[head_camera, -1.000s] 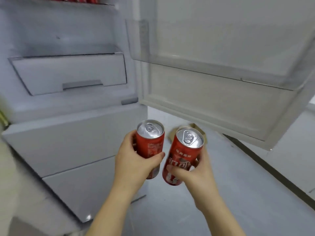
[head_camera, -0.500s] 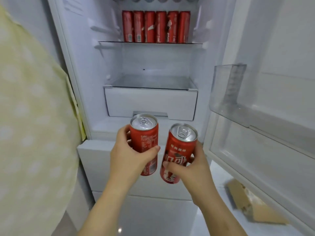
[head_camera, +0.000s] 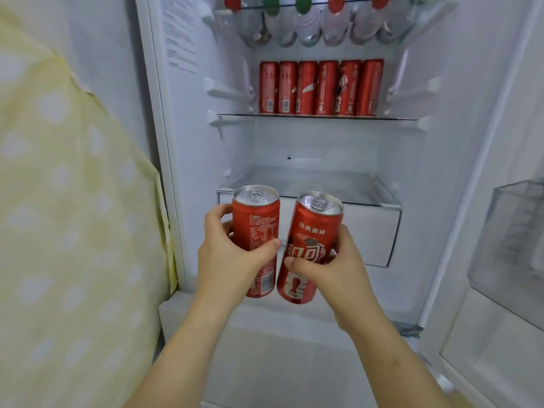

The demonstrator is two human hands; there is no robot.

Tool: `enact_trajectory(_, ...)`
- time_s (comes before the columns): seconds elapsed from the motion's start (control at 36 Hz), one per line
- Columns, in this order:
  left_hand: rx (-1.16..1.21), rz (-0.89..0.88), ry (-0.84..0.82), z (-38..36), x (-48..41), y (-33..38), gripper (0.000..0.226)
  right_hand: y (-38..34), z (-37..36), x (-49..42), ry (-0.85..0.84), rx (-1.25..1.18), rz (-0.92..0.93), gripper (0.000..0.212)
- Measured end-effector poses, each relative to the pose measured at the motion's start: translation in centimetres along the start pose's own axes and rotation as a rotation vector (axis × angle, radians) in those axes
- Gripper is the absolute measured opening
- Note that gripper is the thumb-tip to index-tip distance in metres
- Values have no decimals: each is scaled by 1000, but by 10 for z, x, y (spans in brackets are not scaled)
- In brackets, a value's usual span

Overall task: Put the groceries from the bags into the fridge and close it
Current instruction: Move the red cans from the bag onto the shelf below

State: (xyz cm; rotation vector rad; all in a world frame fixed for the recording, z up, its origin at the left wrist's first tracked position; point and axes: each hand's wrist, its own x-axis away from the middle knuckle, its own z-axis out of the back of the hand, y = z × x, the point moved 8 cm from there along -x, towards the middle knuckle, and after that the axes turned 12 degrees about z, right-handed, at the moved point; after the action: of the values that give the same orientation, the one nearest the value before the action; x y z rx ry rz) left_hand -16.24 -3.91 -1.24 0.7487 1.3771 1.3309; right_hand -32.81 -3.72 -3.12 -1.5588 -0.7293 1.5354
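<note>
With the left hand [head_camera: 229, 260] clamped round the upright can [head_camera: 256, 228] and the right hand [head_camera: 338, 267] round the tilted can [head_camera: 312, 251], both just before the open fridge [head_camera: 188, 142], better straighten them and place them gently before the row of cans [head_camera: 321, 88] on the glass shelf [head_camera: 394, 117].

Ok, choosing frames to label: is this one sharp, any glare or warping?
Head view: left can and right can are sharp, print legible; the cloth at left is soft and pale; the fridge frame slants and curves from the wide lens; light is even, mild glare on the can lids; the top bottles are smeared.
</note>
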Motion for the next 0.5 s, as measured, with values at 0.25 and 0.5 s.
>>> enact_trajectory(0.25,60,-116,-87,-2,-95,33,64,-15,-25,-84,66,75,112,69)
enact_trajectory(0.5,148,-241,-145,0,-168,74,55,-43,-46,-159,150,58,278,60)
